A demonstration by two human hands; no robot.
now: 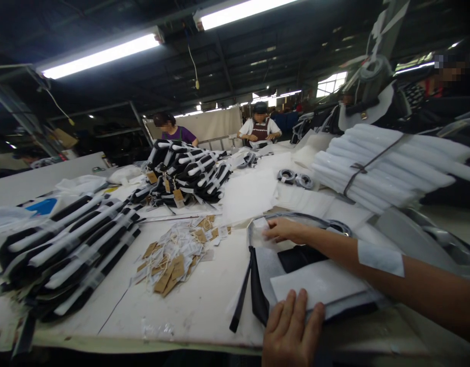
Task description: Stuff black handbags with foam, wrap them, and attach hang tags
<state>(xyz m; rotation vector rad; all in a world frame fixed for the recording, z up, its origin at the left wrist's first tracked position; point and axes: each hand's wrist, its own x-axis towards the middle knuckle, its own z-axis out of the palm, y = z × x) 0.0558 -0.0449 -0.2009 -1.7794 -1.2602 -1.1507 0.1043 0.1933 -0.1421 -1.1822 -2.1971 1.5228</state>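
My left hand (292,331) lies flat with its fingers stretched out on the near edge of a white sheet (319,285). The sheet rests on a black bag (296,257) lying on the table. My right hand (284,230) reaches in from the right to the bag's top, its fingers closed on a small white paper piece (260,230) beside the grey curved handle (296,216). A white sticker (380,257) is on my right forearm. A black strap (240,300) hangs from the bag toward the table edge.
Brown and white hang tags (173,260) lie heaped left of the bag. Stacks of black-and-white pieces sit at left (66,255) and centre back (189,173). A tied bundle of white rolls (391,168) and tape rolls (294,178) are at right. Two people (259,127) work at the far end.
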